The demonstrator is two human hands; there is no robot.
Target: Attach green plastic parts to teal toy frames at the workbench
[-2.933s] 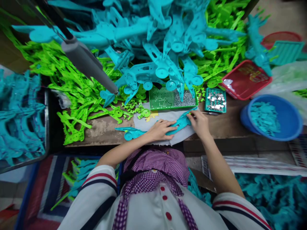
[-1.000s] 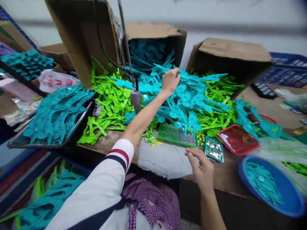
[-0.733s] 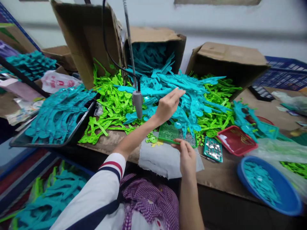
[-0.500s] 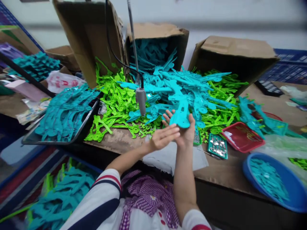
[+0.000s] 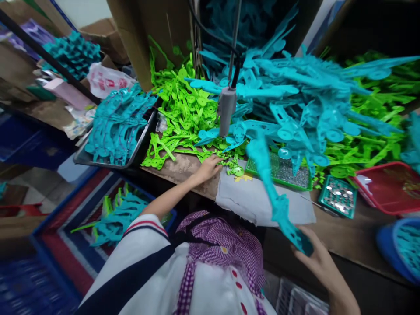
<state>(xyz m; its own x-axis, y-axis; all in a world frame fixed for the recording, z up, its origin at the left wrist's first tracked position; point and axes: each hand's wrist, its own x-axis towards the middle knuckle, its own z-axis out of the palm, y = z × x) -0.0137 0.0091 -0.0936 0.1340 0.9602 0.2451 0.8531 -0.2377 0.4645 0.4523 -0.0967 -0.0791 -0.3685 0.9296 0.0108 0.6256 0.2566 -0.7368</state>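
- Turquoise plastic part [image 5: 280, 208] slanted above the cloth [image 5: 243, 199], one end pinched in the right hand [image 5: 321, 262] at five o'clock, seemingly leaving its length free.
- Left hand [image 5: 210, 169], at ten, met the small green pieces [image 5: 227, 156], fingers bent; whether pinching one, I couldn't tell.
- Green tray [image 5: 295, 186] at one, silver discs [image 5: 339, 197] at three: probably for easy reach.
- Grey tool [image 5: 227, 109] hung at eleven.

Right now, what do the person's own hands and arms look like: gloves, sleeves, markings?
Left hand and right hand are bare: no gloves or watch visible. Both forearms are uncovered where they show. The left sleeve is short and white, its hem trimmed with red and navy stripes. The right sleeve is out of frame.
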